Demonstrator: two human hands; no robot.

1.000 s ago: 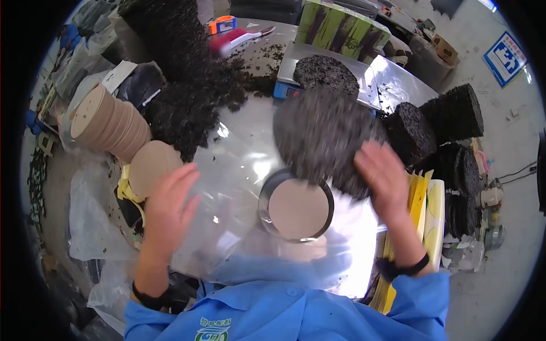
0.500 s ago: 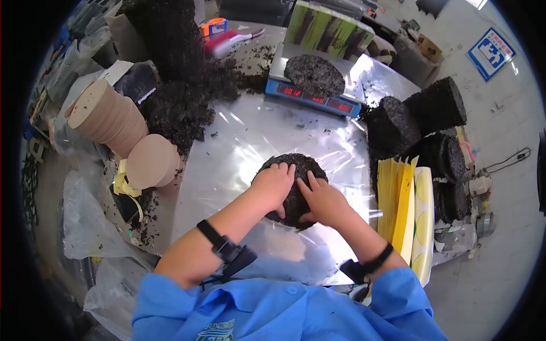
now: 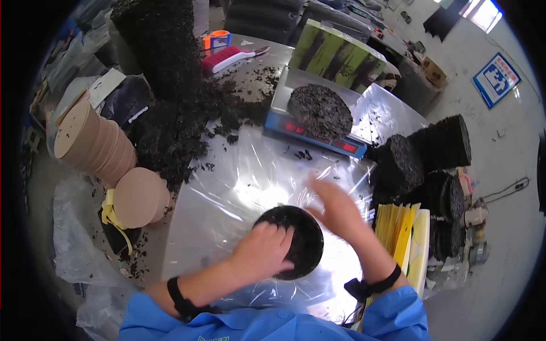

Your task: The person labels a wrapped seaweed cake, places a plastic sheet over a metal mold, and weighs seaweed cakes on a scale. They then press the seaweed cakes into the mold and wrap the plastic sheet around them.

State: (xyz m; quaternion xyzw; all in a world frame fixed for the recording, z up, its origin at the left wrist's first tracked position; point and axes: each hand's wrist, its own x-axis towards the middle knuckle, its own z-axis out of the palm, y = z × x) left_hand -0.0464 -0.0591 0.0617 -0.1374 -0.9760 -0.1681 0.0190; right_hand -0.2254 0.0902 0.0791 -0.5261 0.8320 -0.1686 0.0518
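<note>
On the shiny plastic sheet [image 3: 227, 193] in front of me lies a round black disc [image 3: 310, 244] of dark flaky material with a raised-looking rim. My left hand [image 3: 261, 250] rests over its left side, fingers spread and touching the dark material, thumb apart. Blurred by motion, my right hand [image 3: 335, 207] is lifted off the disc to its upper right, thumb apart from the fingers and nothing seen in it. Farther back, a similar dark disc [image 3: 321, 111] lies on a blue scale [image 3: 273, 122] with red digits.
Left are a dark crumbly heap [image 3: 176, 125], stacked tan round boards [image 3: 94, 142] and yellow tape [image 3: 109, 213]. A red brush [image 3: 224, 58] and orange-blue tape dispenser [image 3: 216, 40] lie behind. Right are stacked black discs [image 3: 441, 142] and yellow sheets [image 3: 395, 227]. A green box [image 3: 335, 54] stands behind the scale.
My right hand has lifted off the disc. The left hand stays on it, farther left. The view has tilted up, so things sit lower in the picture.
</note>
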